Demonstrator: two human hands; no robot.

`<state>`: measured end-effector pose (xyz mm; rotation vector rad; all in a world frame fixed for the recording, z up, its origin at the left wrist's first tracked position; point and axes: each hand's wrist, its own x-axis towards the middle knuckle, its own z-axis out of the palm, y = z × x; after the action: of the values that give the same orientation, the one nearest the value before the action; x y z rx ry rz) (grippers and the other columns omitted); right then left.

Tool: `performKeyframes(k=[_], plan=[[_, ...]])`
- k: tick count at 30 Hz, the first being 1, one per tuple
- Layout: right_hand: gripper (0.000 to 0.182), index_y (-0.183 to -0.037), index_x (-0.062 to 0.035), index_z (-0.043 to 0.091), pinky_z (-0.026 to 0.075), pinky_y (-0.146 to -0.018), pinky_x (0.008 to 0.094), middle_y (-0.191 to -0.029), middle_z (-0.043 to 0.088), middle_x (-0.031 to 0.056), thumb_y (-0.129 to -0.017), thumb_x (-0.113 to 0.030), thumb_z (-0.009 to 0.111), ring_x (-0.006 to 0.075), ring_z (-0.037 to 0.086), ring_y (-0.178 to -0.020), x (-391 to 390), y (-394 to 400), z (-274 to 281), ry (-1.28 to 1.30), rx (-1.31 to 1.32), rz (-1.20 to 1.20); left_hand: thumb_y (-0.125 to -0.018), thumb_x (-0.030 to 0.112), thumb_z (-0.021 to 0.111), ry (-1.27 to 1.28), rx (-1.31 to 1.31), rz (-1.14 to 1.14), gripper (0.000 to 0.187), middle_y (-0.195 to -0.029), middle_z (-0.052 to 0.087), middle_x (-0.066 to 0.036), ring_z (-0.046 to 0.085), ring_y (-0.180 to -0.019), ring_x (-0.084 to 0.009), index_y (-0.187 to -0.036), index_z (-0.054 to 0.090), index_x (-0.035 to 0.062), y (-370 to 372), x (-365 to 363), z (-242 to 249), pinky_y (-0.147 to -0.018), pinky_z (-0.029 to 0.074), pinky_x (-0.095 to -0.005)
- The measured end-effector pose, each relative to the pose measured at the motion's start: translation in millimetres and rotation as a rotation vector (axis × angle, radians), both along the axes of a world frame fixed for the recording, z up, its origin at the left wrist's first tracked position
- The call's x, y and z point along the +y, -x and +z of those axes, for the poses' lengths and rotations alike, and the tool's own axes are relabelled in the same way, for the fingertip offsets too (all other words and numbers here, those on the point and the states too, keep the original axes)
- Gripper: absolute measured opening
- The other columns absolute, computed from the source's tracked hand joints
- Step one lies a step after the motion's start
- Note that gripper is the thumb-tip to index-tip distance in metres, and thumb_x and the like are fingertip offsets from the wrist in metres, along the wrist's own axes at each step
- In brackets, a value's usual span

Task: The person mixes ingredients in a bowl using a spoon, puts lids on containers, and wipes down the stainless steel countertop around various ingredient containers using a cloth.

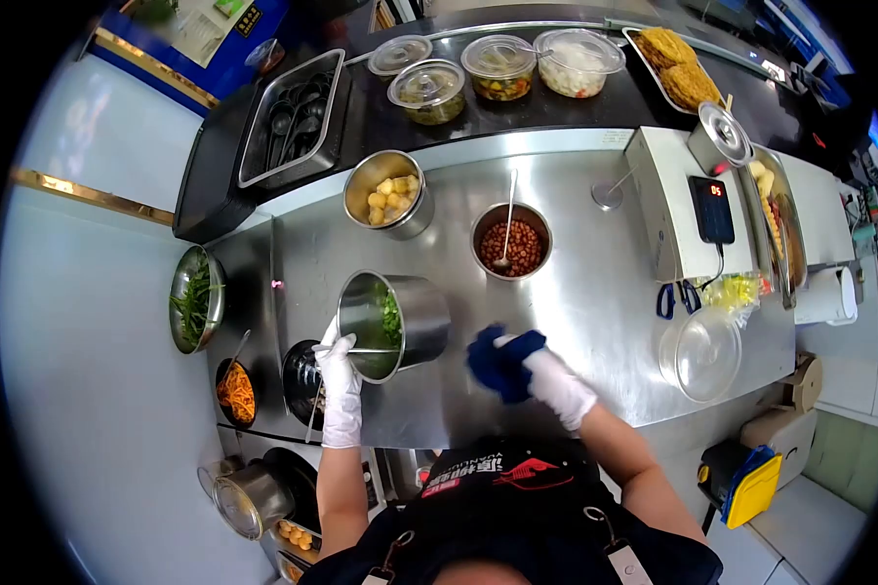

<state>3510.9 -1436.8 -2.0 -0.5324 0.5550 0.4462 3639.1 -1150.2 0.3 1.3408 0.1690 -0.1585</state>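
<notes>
My left hand (338, 370), in a white glove, grips the rim and spoon handle side of a tilted steel pot (422, 327). Chopped greens (390, 319) lie inside the pot. My right hand (546, 375), also gloved, holds a dark blue cloth (502, 363) against the steel counter (478, 409). Beyond the cloth stands a steel pot of red-brown nuts or beans (525, 249) with a spoon in it. A black bowl (299, 390) sits just left of my left hand, partly hidden by it.
A pot of yellow chunks (390, 202) stands behind the tilted pot. Lidded tubs (498, 68) line the back shelf. On the right are a white box (654, 210), blue-handled scissors (677, 299) and a clear bowl (702, 359). Greens (197, 300) and orange shreds (236, 393) are at left.
</notes>
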Motion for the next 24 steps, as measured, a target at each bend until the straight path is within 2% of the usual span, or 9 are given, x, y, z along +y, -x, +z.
performKeyframes(k=[2, 5, 7, 9, 11, 14, 17, 21, 24], plan=[[0.014, -0.097, -0.0065, 0.059, 0.049, -0.075, 0.0280, -0.093, 0.062, 0.0062, -0.093, -0.019, 0.053, 0.0155, 0.059, -0.084, -25.0, -11.5, -30.0, 0.006, -0.058, -0.228, -0.078, -0.012, 0.045, 0.011, -0.006, 0.037, 0.047, -0.115, 0.062, -0.015, 0.062, -0.101, -0.0209, -0.125, 0.052, -0.0086, 0.2, 11.5, -7.8, -0.091, 0.048, -0.0303], [0.020, -0.079, -0.0164, 0.052, 0.036, -0.045, 0.0205, -0.063, 0.045, -0.0069, -0.092, -0.029, 0.059, 0.0083, 0.047, -0.050, -70.8, -46.7, -68.7, -0.197, -0.011, -0.149, -0.078, -0.011, 0.043, -0.037, 0.000, 0.040, 0.049, -0.119, 0.060, -0.015, 0.060, -0.105, -0.0227, -0.125, 0.052, -0.0070, 2.0, 8.9, -13.6, -0.094, 0.048, -0.0321], [0.022, -0.077, -0.0166, 0.052, 0.035, -0.045, 0.0211, -0.060, 0.043, -0.0074, -0.093, -0.031, 0.059, 0.0078, 0.045, -0.049, -66.4, -72.5, -58.9, 0.395, 0.131, -0.246, -0.078, -0.012, 0.044, -0.037, 0.025, 0.072, 0.048, -0.117, 0.061, -0.015, 0.061, -0.102, -0.0212, -0.125, 0.052, -0.0077, 1.9, -0.8, -18.5, -0.092, 0.048, -0.0302], [0.036, -0.096, -0.0039, 0.062, 0.048, -0.063, 0.0281, -0.078, 0.063, 0.0038, -0.088, -0.039, 0.063, 0.0137, 0.058, -0.067, -70.6, -86.7, -57.8, 0.781, 0.211, -0.108, -0.078, -0.013, 0.045, -0.023, 0.022, 0.093, 0.048, -0.115, 0.062, -0.015, 0.062, -0.099, -0.0189, -0.125, 0.052, -0.0085, 1.5, -10.4, -21.7, -0.091, 0.048, -0.0287], [0.039, -0.094, -0.0005, 0.062, 0.049, -0.065, 0.0294, -0.077, 0.064, 0.0058, -0.087, -0.038, 0.065, 0.0154, 0.061, -0.067, -75.8, -96.9, -70.7, 0.880, 0.172, -0.050, -0.078, -0.013, 0.045, -0.021, 0.041, 0.084, 0.048, -0.114, 0.063, -0.015, 0.062, -0.099, -0.0181, -0.125, 0.052, -0.0083, 1.3, -17.7, -17.9, -0.090, 0.048, -0.0279], [0.027, -0.084, -0.0073, 0.061, 0.045, -0.045, 0.0306, -0.065, 0.060, 0.0025, -0.085, -0.034, 0.068, 0.0153, 0.056, -0.050, -80.8, -116.9, -75.9, 0.860, 0.108, -0.094, -0.077, -0.014, 0.044, -0.019, 0.058, 0.065, 0.048, -0.113, 0.063, -0.014, 0.062, -0.098, -0.0171, -0.124, 0.054, -0.0084, 2.5, -21.8, -20.6, -0.091, 0.047, -0.0273], [0.037, -0.089, -0.0013, 0.062, 0.050, -0.060, 0.0301, -0.076, 0.064, 0.0058, -0.088, -0.038, 0.064, 0.0160, 0.061, -0.063, -79.2, -141.1, -49.7, 0.813, 0.174, -0.031, -0.077, -0.013, 0.044, -0.070, 0.068, 0.016, 0.048, -0.112, 0.064, -0.014, 0.062, -0.098, -0.0169, -0.123, 0.054, -0.0088, 4.5, -32.0, -16.0, -0.091, 0.047, -0.0269], [0.029, -0.095, -0.0051, 0.061, 0.052, -0.057, 0.0323, -0.077, 0.063, 0.0054, -0.093, -0.034, 0.058, 0.0174, 0.061, -0.063, -96.0, -161.2, -92.3, 0.528, 0.041, -0.191, -0.077, -0.010, 0.047, -0.112, 0.037, -0.076, 0.047, -0.113, 0.064, -0.012, 0.061, -0.099, -0.0159, -0.123, 0.054, -0.0095, 2.6, -59.1, -18.5, -0.090, 0.047, -0.0256], [0.034, -0.113, -0.0008, 0.058, 0.055, -0.073, 0.0336, -0.101, 0.066, 0.0117, -0.093, -0.028, 0.057, 0.0214, 0.066, -0.082, -113.9, -144.4, -76.8, 0.663, -0.049, -0.377, -0.077, -0.008, 0.047, -0.111, 0.058, -0.155, 0.047, -0.112, 0.064, -0.010, 0.060, -0.099, -0.0154, -0.124, 0.055, -0.0072, 3.2, -101.5, -15.5, -0.088, 0.047, -0.0257]])
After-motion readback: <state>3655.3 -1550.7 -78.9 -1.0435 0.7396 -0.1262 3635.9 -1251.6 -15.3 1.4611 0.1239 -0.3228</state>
